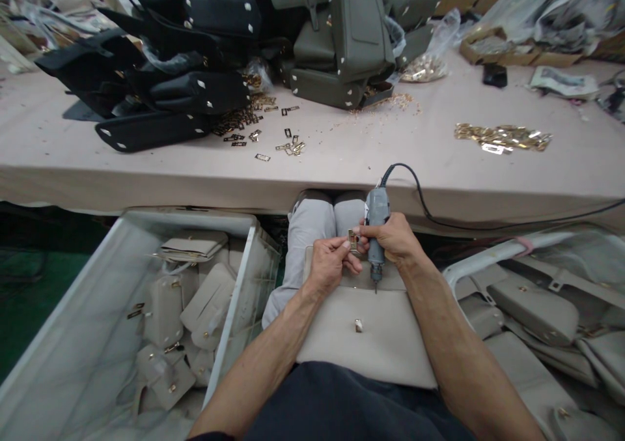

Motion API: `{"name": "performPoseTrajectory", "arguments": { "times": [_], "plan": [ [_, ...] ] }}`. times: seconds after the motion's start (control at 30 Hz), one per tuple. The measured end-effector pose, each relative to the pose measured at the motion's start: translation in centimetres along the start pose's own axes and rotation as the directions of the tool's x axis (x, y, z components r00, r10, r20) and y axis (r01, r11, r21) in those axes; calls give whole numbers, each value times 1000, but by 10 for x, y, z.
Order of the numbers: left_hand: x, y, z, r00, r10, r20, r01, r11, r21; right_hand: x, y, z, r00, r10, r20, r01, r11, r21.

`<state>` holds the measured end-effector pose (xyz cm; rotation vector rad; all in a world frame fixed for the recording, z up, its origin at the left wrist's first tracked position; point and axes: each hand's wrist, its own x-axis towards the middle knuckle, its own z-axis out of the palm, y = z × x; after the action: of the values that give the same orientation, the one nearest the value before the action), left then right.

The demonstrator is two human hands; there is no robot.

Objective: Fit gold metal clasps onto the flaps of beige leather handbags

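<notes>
On my lap lies a beige handbag with a small metal turn lock on its front. My left hand pinches a small gold metal plate, which looks like a frame with an opening. Wrapped in my right hand is a grey electric screwdriver, its bit pointing down just above the bag. The thumb and forefinger of that same hand reach across to the gold plate and appear to touch it.
A plastic bin at left and a white-rimmed container at right hold several beige bags. Black bags, dark green bags and gold plates lie on the table. The screwdriver's cable runs right.
</notes>
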<state>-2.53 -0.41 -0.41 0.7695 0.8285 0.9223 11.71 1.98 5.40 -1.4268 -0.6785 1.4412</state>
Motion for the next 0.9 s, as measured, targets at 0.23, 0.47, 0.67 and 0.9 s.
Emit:
{"name": "performPoseTrajectory", "arguments": {
  "times": [0.23,0.47,0.67,0.9],
  "plan": [
    [-1,1,2,1000,16,16,-16,1000,22,1,3,-2,1000,-17,-5,17,1000,-4],
    [1,0,7,999,33,-17,-31,995,94,2,7,-4,998,-51,-41,49,998,-34],
    [3,2,10,998,37,-47,-32,995,98,7,14,-9,999,-41,-36,39,998,-49],
    [8,-4,12,991,13,-131,-10,1000,27,-16,-19,-1,840,-457,-292,503,858,105]
  ]
}}
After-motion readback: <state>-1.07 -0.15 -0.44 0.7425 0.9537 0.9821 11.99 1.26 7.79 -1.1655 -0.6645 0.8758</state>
